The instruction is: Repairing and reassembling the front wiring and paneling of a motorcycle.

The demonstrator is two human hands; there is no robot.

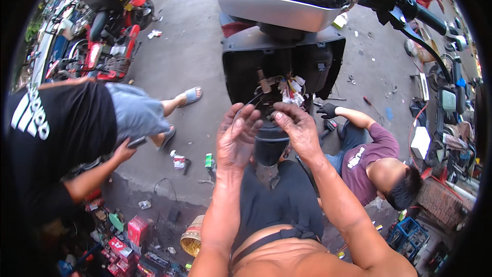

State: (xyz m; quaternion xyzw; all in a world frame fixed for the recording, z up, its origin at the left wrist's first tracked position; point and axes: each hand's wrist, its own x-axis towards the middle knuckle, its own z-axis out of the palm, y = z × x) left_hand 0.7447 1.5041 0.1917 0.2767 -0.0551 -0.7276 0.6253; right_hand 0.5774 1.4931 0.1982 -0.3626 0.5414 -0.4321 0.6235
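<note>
In front of me stands a scooter with its black front housing (237, 66) opened up. A bundle of coloured wires with white connectors (293, 88) hangs inside it, beside the brownish steering stem (264, 81). My left hand (237, 136) is raised at the left of the cavity, fingers loosely stretched and apart. A thin dark cable (250, 101) runs along its fingertips; I cannot tell whether it is gripped. My right hand (297, 131) is closed at the right, thumb and forefinger pinched near the cavity's lower edge. What they pinch is too small to make out.
A crouching person (366, 161) with a black glove reaches toward the scooter's right side. Another person (77, 128) stands left, holding a phone (137, 142). The handlebar's right grip (429, 18) juts out above. Small boxes (178, 161), a screwdriver (368, 101) and a basket (192, 233) lie around.
</note>
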